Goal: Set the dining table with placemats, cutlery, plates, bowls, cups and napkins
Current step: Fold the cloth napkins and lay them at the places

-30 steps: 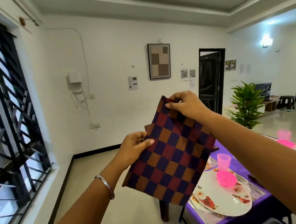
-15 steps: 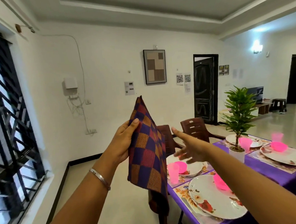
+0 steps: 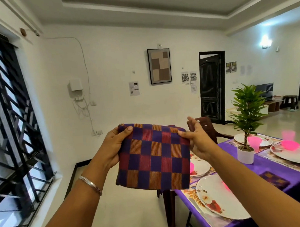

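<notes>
We hold a folded napkin of woven cloth, checked in purple, orange and red point(image 3: 154, 157), up in the air in front of us, flat side toward us. Our left hand point(image 3: 111, 148) grips its upper left corner, thumb laid on the front and fingers behind the cloth. Our right hand point(image 3: 197, 142) pinches the upper right corner with the thumb on the front, while the other fingers spread loosely behind and above the edge. A thin silver metal bangle point(image 3: 90, 183) sits on the left wrist.

Below and to the right of the right hand stands the worktop under a purple cloth point(image 3: 270, 165). Closest to us on it lies a white round plate with a floral print point(image 3: 217, 199) on a floral placemat point(image 3: 194, 195). Just right of that lies a second folded checked napkin point(image 3: 274, 179).

Farther out, beyond the right hand, a small green plant in a white pot point(image 3: 246, 154) stands on the worktop, with a translucent pink plastic cup point(image 3: 254, 142) just past it and a pink plastic bowl point(image 3: 289, 145) on another plate to the right. A dark brown plastic chair point(image 3: 206, 128) stands behind the right hand.
</notes>
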